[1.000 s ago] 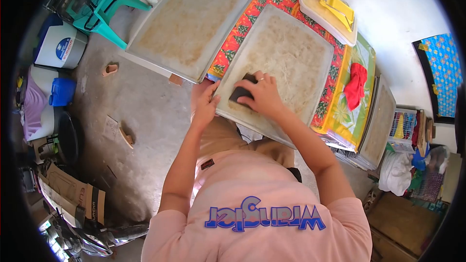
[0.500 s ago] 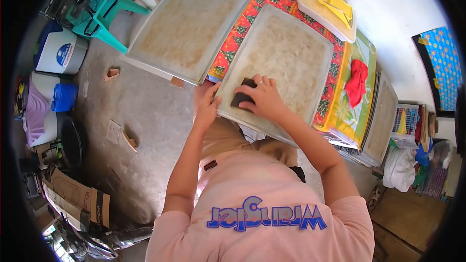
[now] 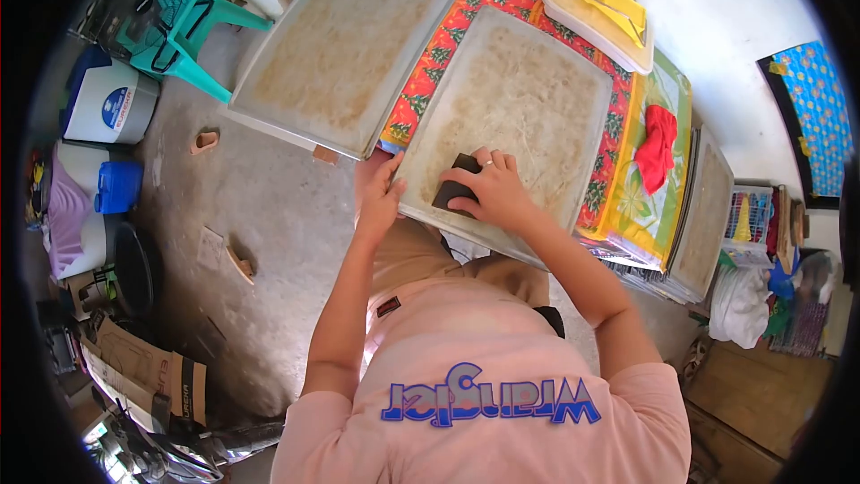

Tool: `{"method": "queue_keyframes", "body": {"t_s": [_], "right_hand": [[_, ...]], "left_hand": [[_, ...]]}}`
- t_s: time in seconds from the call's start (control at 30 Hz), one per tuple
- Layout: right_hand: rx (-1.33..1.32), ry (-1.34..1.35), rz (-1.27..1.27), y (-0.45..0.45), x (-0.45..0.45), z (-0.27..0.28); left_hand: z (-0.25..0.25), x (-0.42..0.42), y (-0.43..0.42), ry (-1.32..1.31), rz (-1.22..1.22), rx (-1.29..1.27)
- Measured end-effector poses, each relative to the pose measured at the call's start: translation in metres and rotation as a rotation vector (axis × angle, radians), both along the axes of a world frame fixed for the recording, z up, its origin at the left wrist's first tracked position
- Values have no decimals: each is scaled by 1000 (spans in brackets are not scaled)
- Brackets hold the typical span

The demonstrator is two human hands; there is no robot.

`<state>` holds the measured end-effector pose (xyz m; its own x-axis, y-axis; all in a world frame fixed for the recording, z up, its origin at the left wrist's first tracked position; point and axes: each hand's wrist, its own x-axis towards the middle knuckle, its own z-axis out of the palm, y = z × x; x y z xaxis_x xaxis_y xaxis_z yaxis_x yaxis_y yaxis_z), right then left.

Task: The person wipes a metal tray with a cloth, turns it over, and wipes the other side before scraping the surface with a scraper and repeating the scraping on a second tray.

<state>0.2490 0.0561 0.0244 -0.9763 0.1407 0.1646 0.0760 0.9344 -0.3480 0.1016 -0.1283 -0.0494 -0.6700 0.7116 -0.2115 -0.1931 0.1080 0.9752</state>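
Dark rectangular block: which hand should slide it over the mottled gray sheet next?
Right, likely: the right hand grips the block; the left hand is at the sheet's near left corner.

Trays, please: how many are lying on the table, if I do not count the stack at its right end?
2. The right tray is under the block in the right hand; the left tray is beside it. More may be hidden beneath them.

Pink "Wrangler" T-shirt (image 3: 488, 421), tan trousers (image 3: 417, 255)

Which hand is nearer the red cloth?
The right hand, over the tray left of the red cloth; the left hand is farther off, at the tray's near-left corner.
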Motion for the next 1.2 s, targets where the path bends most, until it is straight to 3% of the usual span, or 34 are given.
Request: {"method": "queue_keyframes", "body": {"t_s": [0.07,0.13,0.27,0.4,0.53,0.67,0.73,0.8,0.87,0.93,1.0,1.1,1.2], "right_hand": [[-13,15,-118,16,-2,-3],[-9,20,-252,33,-6,0],[-8,1,-48,3,-14,-2],[-35,-22,-112,8,-35,-2],[-62,-23,36,-10,-34,-8],[-66,113,-462,68,-47,-22],[55,126,-668,103,-48,-22],[6,81,-717,112,-50,-23],[-101,-4,-451,100,-55,-20],[19,-61,-250,66,-60,-6],[60,-3,-282,71,-68,-8],[-30,-1,-568,100,-84,-15],[-113,-62,-331,70,-75,-14]], "left_hand": [[-24,-2,0,115,-5,113],[0,2,0,-16,7,44],[-3,1,1,-16,12,73],[-7,1,1,-8,16,83],[2,1,-1,-25,6,39],[-15,0,-1,100,-6,75],[11,4,-1,-26,-3,-3],[14,2,1,-51,-11,-1],[-6,0,0,12,-26,77],[-3,0,1,13,-19,70],[-7,2,-2,17,-20,73],[-13,-3,-1,25,-21,94],[4,1,-2,-38,-14,39]]}}
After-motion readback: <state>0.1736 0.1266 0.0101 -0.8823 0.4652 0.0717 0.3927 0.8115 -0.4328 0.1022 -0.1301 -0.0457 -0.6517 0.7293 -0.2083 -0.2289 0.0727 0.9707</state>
